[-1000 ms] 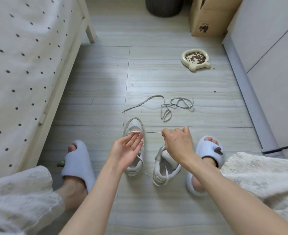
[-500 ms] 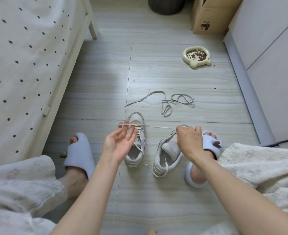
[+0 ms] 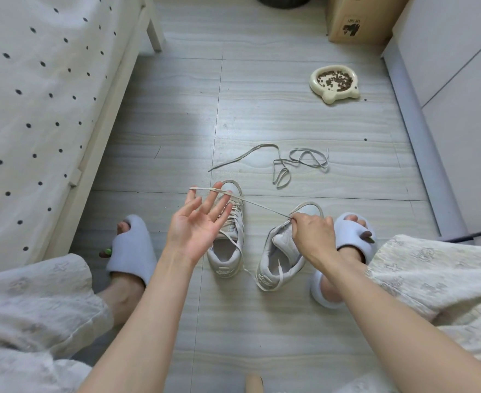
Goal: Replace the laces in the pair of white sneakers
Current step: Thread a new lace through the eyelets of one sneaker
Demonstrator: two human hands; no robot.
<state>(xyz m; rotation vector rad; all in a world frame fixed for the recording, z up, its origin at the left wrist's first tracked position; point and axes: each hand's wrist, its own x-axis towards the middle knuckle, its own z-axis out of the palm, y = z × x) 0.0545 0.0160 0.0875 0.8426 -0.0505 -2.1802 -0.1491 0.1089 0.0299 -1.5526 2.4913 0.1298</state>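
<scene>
Two white sneakers stand side by side on the floor between my feet. The left sneaker (image 3: 228,251) is partly laced; the right sneaker (image 3: 279,259) leans a little with its tongue up. A white lace (image 3: 257,206) runs taut between my hands. My left hand (image 3: 198,225) is palm up with fingers spread, and the lace lies across its fingertips. My right hand (image 3: 313,236) pinches the lace's other end over the right sneaker's eyelets. A loose grey lace (image 3: 284,163) lies tangled on the floor beyond the shoes.
A bed with a dotted cover (image 3: 35,109) and white frame fills the left. A pet food bowl (image 3: 334,83) and a cardboard box (image 3: 355,21) sit at the far right, by white cabinets (image 3: 460,95). My feet wear lilac slippers (image 3: 131,251).
My right hand has dropped from mid-air to the right sneaker, drawing the lace with it. My left hand has opened wider, so the lace now only drapes over its fingertips.
</scene>
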